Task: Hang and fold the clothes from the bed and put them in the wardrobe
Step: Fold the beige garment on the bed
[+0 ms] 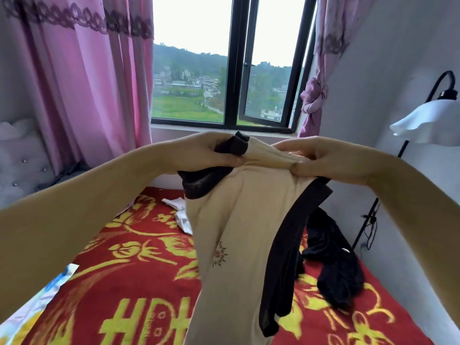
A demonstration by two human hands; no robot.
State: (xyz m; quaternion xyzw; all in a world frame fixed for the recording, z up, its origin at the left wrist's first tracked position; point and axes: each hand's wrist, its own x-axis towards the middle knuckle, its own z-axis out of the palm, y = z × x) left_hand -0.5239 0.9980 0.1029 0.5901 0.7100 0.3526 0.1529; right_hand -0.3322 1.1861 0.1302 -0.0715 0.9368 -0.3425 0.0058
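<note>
A beige top with dark brown trim (pixel 239 220) hangs in the air above the bed (pixel 139 282), held up at chest height. My left hand (pixel 214 150) pinches its top edge beside a dark cuff. My right hand (pixel 313 158) grips the bunched fabric close by, on the right. The garment's lower part drapes toward the camera, with a small printed mark on its front. On the red and yellow blanket lie a black garment (pixel 333 265) at the right and a white piece of clothing (pixel 181 215) behind the held top.
A window (pixel 224 70) with a dark frame faces me, flanked by pink curtains (pixel 82 83). A white-shaded floor lamp (pixel 423 120) stands at the right wall. A padded headboard (pixel 20 165) is at the left. No wardrobe is in view.
</note>
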